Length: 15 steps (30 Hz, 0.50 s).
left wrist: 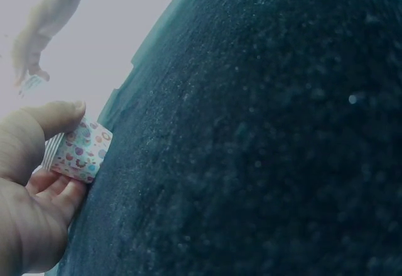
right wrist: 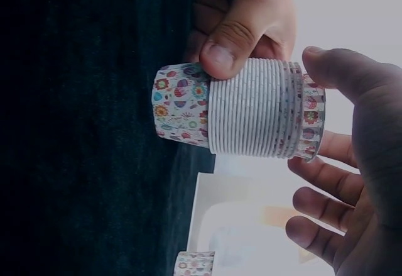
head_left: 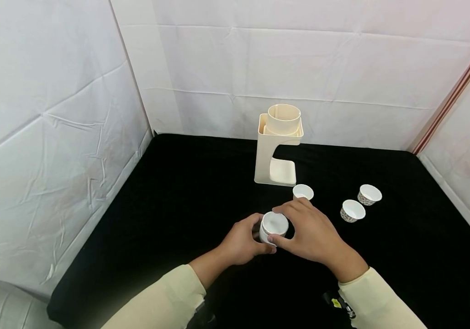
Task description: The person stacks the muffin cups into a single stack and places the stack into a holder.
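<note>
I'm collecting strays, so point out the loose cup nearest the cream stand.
The cup just in front of the stand, partly hidden by the right hand; the other two stand farther right.

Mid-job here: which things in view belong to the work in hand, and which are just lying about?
Belongs:
Stack of cups, gripped by the left hand
Top cup, pinched by the right hand
Likely the three loose cups, unheld
Perhaps the cream holder, untouched

Just about:
Black cloth underneath
White sheets behind
Dark item by the right sleeve, unclear what
</note>
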Each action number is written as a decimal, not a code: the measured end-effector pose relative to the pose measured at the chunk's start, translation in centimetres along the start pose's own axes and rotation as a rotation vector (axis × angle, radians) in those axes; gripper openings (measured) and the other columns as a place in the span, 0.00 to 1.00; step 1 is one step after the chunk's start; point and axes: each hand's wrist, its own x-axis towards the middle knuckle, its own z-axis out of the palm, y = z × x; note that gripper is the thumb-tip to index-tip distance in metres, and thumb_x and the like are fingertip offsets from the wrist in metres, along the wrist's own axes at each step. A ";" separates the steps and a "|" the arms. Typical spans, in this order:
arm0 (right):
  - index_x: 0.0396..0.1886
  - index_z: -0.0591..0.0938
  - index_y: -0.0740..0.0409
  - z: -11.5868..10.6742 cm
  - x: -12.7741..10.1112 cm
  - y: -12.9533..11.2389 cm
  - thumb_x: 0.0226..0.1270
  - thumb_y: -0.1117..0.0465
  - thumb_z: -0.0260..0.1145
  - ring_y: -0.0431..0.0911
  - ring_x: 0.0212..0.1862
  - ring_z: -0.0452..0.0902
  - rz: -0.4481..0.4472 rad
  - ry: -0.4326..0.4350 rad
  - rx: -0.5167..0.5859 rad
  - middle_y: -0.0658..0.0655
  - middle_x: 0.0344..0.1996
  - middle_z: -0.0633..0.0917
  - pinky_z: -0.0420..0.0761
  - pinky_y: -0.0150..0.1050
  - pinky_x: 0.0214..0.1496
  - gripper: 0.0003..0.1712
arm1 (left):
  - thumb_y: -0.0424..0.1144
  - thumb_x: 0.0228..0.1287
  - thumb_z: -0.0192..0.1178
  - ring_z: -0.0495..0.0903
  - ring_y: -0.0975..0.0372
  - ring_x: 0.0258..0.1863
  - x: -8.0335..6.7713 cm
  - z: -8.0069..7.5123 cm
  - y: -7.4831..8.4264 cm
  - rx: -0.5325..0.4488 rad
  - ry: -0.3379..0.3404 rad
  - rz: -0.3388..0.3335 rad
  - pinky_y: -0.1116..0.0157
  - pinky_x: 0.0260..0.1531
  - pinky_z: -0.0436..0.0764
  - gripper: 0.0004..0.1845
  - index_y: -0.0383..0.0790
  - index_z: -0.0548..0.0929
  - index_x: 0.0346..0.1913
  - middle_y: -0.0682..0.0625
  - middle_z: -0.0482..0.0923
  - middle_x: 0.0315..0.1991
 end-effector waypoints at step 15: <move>0.55 0.85 0.51 0.7 -0.2 0.1 0.51 0.38 0.81 0.44 0.54 0.75 0.003 -0.006 0.001 0.47 0.49 0.84 0.83 0.43 0.50 0.35 | 0.38 0.54 0.80 0.80 0.56 0.60 0.1 0.1 -0.1 0.031 0.004 0.007 0.69 0.54 0.81 0.39 0.40 0.72 0.67 0.47 0.77 0.61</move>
